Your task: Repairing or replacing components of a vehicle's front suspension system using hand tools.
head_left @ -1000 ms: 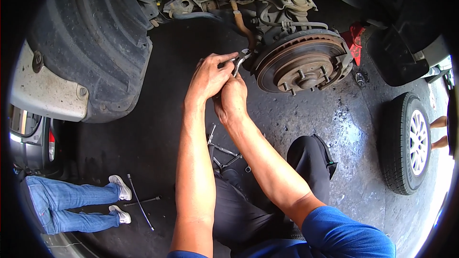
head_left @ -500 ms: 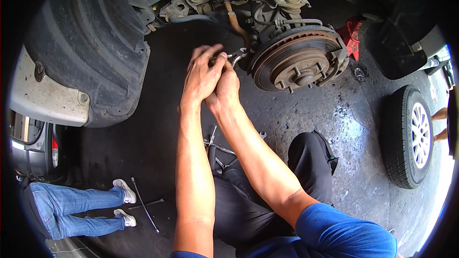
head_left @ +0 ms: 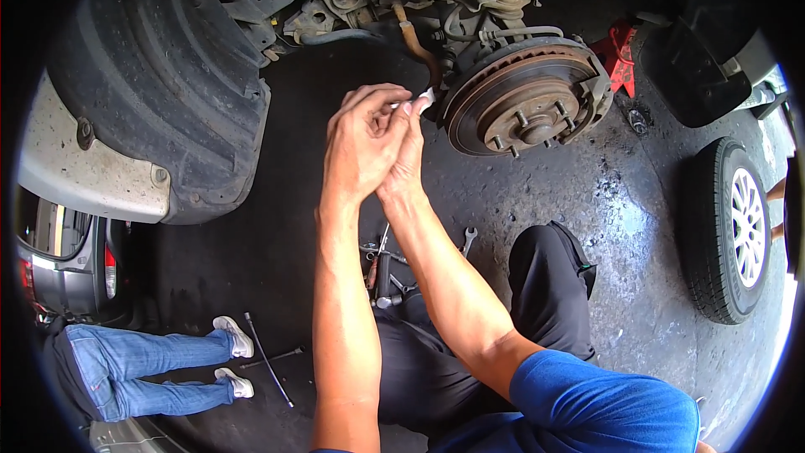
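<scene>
My left hand (head_left: 362,138) and my right hand (head_left: 406,151) are pressed together beside the inner side of the brake disc (head_left: 478,105). The right hand is closed round a shiny metal tool (head_left: 427,99); only its bright end shows past the fingers, so its exact kind is unclear. Curled fingers of the left hand lie over the right, and what they grip is hidden. Close by the tool's end runs a rusty steering rod (head_left: 415,44). The disc's hub with its bare wheel studs (head_left: 535,126) faces right.
A tyre on a silver rim (head_left: 728,231) stands at right. Behind the disc is a red jack stand (head_left: 619,59). A wrench (head_left: 470,239) and several tools (head_left: 386,273) lie by my knees. Someone in jeans (head_left: 151,356) stands at left near two bars (head_left: 267,361). The wheel-arch liner (head_left: 168,92) hangs upper left.
Both hands stay together near the disc, and the left fingers, blurred before, now look sharper and more curled. The tool's end shows less. The view has shifted slightly.
</scene>
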The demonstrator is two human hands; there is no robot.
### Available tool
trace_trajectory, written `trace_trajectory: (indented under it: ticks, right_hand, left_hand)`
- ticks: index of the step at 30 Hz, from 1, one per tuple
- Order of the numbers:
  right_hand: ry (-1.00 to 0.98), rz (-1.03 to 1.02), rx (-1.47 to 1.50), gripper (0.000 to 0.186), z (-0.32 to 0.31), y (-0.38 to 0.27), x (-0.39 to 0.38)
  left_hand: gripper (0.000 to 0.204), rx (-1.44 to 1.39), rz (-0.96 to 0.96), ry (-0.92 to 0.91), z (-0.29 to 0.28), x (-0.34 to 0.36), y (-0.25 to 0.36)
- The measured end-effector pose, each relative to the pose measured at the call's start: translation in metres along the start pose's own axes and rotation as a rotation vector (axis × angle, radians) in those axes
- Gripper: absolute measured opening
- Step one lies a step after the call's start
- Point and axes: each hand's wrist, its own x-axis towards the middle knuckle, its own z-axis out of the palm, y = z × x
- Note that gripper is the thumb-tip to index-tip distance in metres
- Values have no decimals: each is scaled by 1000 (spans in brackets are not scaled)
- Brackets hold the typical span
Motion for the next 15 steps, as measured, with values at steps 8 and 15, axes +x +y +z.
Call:
trace_trajectory:
  ticks: [8, 15]
  right_hand:
    - [136, -47, -498, 60, -7, -3, -17]
    - [-39, 65, -362, 54, -16, -14, -23]
  left_hand:
    - [32, 364, -128, 106, 4, -17, -30]
    - [25, 260, -179, 15, -14, -13, -28]
